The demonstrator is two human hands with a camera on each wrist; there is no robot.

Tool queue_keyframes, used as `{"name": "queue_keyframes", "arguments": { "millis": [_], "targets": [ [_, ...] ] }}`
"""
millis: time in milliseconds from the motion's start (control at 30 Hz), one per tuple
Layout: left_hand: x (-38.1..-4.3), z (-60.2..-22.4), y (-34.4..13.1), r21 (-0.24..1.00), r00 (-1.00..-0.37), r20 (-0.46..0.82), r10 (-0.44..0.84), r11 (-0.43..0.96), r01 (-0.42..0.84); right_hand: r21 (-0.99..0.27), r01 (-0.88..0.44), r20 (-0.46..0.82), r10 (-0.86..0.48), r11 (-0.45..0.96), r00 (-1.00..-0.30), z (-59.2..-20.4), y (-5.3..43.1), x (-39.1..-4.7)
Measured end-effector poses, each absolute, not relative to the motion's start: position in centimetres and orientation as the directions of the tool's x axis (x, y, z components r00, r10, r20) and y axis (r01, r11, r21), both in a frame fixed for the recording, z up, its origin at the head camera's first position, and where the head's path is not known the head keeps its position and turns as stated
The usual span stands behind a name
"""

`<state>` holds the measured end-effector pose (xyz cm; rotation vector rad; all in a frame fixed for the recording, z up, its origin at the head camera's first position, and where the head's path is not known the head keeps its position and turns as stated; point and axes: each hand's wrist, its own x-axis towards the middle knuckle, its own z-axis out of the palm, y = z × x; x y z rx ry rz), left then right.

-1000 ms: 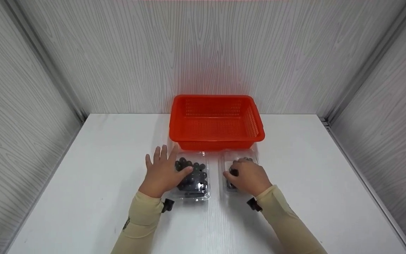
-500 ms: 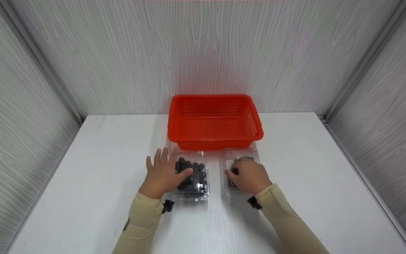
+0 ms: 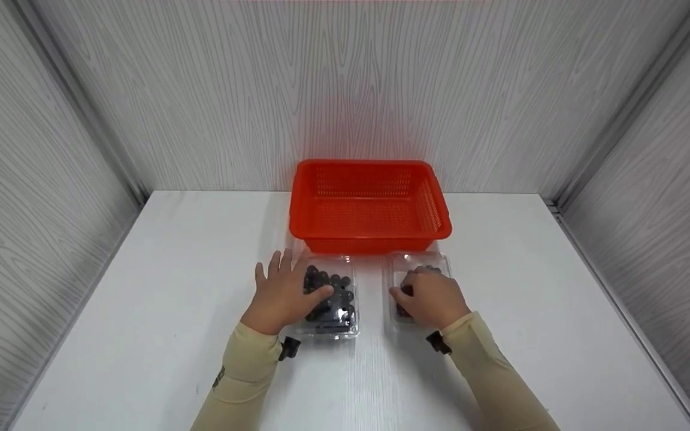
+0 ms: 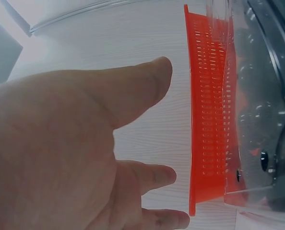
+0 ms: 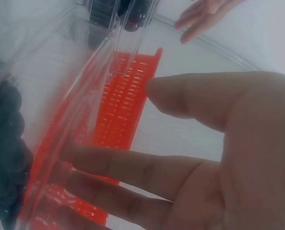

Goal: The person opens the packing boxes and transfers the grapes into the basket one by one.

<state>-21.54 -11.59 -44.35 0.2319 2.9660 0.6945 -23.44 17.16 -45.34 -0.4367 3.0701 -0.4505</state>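
Two clear plastic boxes of dark round grapes lie side by side on the white table. My left hand (image 3: 282, 299) is at the left box (image 3: 354, 323), fingers spread past its left edge and thumb reaching across above the grapes (image 3: 321, 281). In the left wrist view the thumb and fingers (image 4: 152, 175) are straight. My right hand (image 3: 435, 296) lies over the right box (image 3: 399, 260) and covers much of it. The right wrist view shows its thumb (image 5: 181, 96) extended and its fingers (image 5: 128, 165) stretched to the clear plastic, their tips seen dimly through it.
A red plastic basket (image 3: 369, 245) with slotted walls stands right behind both boxes, with nothing in it. Grey wood-grain panels (image 3: 345, 78) rise at the back and on both sides of the white table (image 3: 171, 287).
My right hand and the right box have shifted slightly to the right. My left hand has also edged right over its box. The basket has stayed in place.
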Motion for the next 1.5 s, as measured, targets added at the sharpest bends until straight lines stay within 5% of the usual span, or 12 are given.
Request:
{"name": "queue_keyframes", "arguments": {
  "millis": [667,867,1067,1500],
  "targets": [
    [-21.3,-44.4,-11.8,0.447,-0.985,-0.086,0.151,0.889,0.097,-0.383,-0.172,0.024,-0.177,0.907,-0.984,-44.0,19.8,-24.4],
    [-21.1,-44.6,-12.2,0.459,-0.988,-0.065,0.139,0.883,0.094,-0.452,-0.305,0.121,-0.281,0.838,-0.952,-43.9,18.6,-23.5],
    [-21.0,-44.7,-12.3,0.452,-0.987,-0.063,0.147,0.886,0.104,-0.534,-0.389,0.08,-0.413,0.751,-0.907,-44.6,17.8,-23.2],
    [-21.0,-44.8,-12.7,0.449,-0.98,-0.117,0.16,0.889,0.091,-0.483,-0.344,0.035,-0.375,0.805,-0.926,-45.0,18.0,-23.6]
  ]
}}
